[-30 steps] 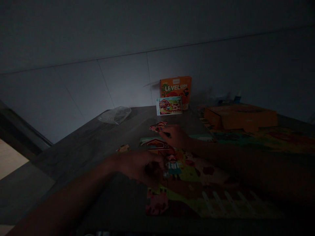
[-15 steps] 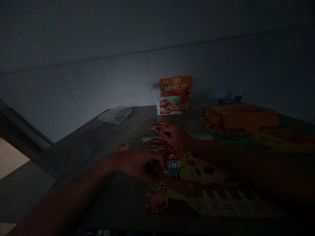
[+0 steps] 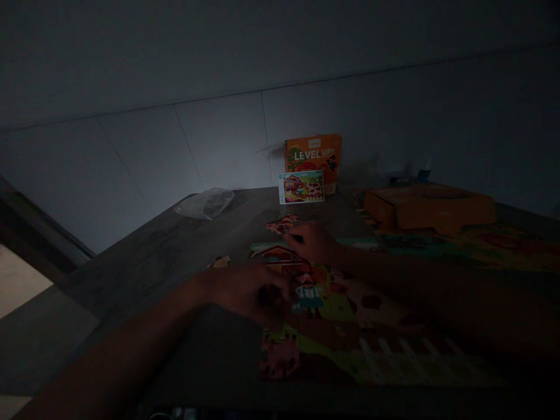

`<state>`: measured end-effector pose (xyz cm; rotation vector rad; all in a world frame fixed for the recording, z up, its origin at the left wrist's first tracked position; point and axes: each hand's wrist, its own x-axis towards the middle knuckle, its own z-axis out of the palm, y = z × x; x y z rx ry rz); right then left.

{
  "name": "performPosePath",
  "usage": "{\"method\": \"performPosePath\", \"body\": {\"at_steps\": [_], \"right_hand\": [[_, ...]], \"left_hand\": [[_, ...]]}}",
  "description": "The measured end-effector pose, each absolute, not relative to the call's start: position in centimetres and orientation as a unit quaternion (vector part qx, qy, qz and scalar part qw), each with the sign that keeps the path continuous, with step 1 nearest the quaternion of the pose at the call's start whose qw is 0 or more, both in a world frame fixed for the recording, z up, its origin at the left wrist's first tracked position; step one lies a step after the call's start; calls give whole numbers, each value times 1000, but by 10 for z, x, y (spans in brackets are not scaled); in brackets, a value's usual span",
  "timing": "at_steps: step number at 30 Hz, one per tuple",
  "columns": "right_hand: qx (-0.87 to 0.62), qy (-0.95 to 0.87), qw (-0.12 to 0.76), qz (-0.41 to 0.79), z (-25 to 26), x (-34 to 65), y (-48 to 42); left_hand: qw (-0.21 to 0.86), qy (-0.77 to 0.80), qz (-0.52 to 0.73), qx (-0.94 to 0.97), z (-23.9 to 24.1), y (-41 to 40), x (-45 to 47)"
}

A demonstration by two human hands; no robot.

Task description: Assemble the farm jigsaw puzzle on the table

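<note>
The scene is very dark. A partly built farm jigsaw puzzle lies on a dark grey table. My left hand rests at the puzzle's left edge with its fingers curled; anything in them is hidden. My right hand sits at the puzzle's far edge, fingers closed, just beside a few loose puzzle pieces. One more loose piece lies to the left of the puzzle.
An orange "LEVEL UP!" box stands against the wall with a small picture card leaning before it. A clear plastic bag lies at the back left. An orange box lid rests on another colourful puzzle at the right.
My left hand has shifted slightly up and to the left along the puzzle's edge. My right hand has stayed in place.
</note>
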<state>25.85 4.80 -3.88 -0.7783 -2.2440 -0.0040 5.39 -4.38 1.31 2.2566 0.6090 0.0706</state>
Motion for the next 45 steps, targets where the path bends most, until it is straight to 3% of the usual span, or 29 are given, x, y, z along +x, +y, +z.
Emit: {"method": "performPosePath", "body": {"at_steps": [16, 25, 28, 31, 34, 37, 41, 45], "right_hand": [[-310, -907, 283, 40, -36, 258, 47], [-313, -911, 269, 16, -35, 256, 46], [-354, -886, 300, -22, -36, 257, 47], [-488, -805, 328, -76, -38, 261, 52], [-585, -770, 252, -46, -42, 267, 60], [-590, -785, 191, 4, -45, 270, 68], [-568, -801, 191, 4, -47, 271, 71], [-539, -817, 204, 5, -45, 269, 68]], "left_hand": [[398, 252, 28, 882, 12, -41, 55], [399, 234, 56, 885, 14, -39, 56], [397, 228, 60, 887, 15, -37, 55], [377, 240, 57, 893, 15, -35, 53], [356, 247, 57, 899, 16, -32, 50], [353, 255, 59, 898, 15, -29, 46], [336, 275, 57, 899, 14, -25, 40], [240, 321, 41, 915, 17, -18, 31]]}}
